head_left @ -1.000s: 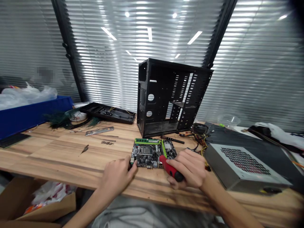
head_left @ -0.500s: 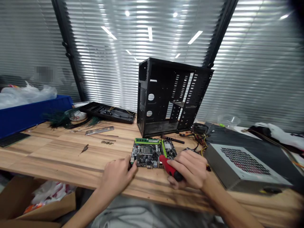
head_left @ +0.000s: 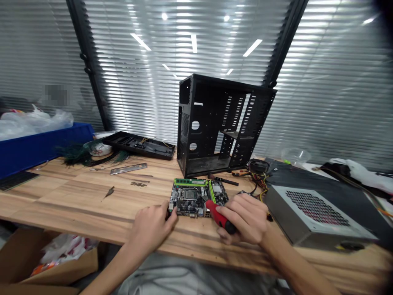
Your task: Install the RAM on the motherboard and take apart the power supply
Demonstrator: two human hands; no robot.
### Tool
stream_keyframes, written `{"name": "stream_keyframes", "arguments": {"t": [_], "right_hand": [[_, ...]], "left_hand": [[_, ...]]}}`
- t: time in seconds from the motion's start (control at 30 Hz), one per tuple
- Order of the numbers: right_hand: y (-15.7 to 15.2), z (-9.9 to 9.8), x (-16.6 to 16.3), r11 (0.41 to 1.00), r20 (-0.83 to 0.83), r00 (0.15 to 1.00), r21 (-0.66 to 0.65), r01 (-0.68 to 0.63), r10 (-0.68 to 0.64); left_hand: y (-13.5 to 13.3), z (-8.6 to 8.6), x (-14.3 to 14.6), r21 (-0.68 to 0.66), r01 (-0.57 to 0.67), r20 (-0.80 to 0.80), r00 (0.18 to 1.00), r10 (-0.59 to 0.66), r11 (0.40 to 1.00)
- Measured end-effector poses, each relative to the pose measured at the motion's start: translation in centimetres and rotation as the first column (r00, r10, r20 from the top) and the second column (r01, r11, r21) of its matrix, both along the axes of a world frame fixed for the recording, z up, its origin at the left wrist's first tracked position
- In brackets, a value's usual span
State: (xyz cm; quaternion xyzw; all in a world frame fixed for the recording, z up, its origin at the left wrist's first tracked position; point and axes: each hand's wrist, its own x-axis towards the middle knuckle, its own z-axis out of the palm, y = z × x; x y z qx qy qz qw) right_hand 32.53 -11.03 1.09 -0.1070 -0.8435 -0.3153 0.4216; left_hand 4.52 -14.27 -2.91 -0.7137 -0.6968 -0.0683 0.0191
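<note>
A small motherboard point(head_left: 196, 197) with green slots lies flat on the wooden table point(head_left: 76, 200), in front of an empty black computer case point(head_left: 219, 125). My right hand point(head_left: 245, 217) is wrapped round a red-and-black screwdriver point(head_left: 218, 217) whose tip end points at the board's near right side. My left hand point(head_left: 152, 227) rests on the table with curled fingers, thumb and fingertips pinching the board's near left corner.
A grey power supply point(head_left: 316, 219) with cables sits right of the board, on a black panel. A black case panel point(head_left: 139, 145), a metal I/O plate point(head_left: 129, 169), a blue bin point(head_left: 37, 147) and a cardboard box point(head_left: 52, 262) lie to the left.
</note>
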Motion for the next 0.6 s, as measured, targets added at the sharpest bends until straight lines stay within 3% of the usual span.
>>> {"name": "stream_keyframes", "arguments": {"t": [0.37,0.6], "right_hand": [[1.2,-0.1,-1.0,0.998,-0.043,0.999,0.06,-0.021,0.024],[0.4,-0.1,-0.6,0.999,-0.012,1.0,0.039,-0.027,0.028]], "left_hand": [[0.0,0.1,0.0,0.002,0.009,-0.008,1.0,-0.009,1.0],[0.0,0.2,0.0,-0.004,0.011,0.001,1.0,-0.011,1.0]]}}
